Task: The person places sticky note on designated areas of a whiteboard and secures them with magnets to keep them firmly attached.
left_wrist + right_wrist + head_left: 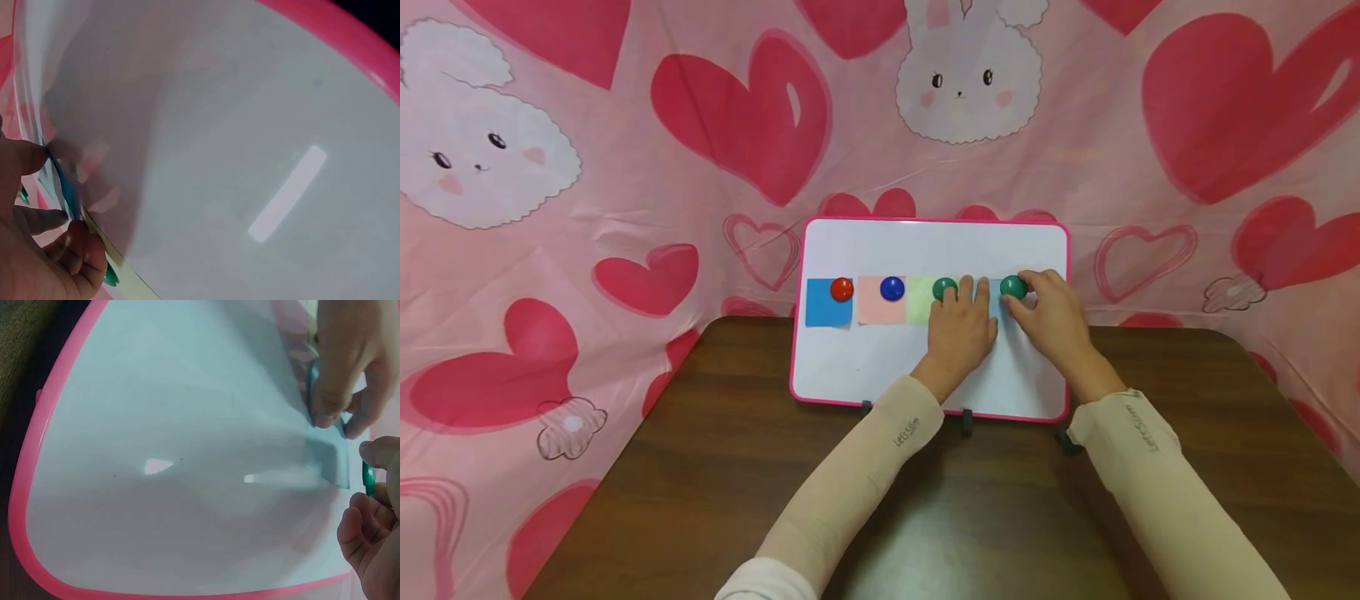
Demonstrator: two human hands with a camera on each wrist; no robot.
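Observation:
A pink-rimmed whiteboard (865,367) carries a row of square sticky notes. My left hand (957,332) lies against the board with spread fingers pressing a blue note (995,302), mostly hidden under them; its fingertips also overlap a round green magnet (942,287) on a pale green note (917,302). At the blue note's upper right corner, my right hand (1058,323) pinches another green magnet (1012,287) between thumb and fingers. Further left, a blue magnet (892,288) sits on a pink note (880,313) and a red magnet (842,289) on a darker blue note (826,311).
The whiteboard leans upright on small dark stands (967,422) upon a brown wooden table (955,533). Behind and beside it hangs a pink cloth (865,158) printed with hearts and rabbits.

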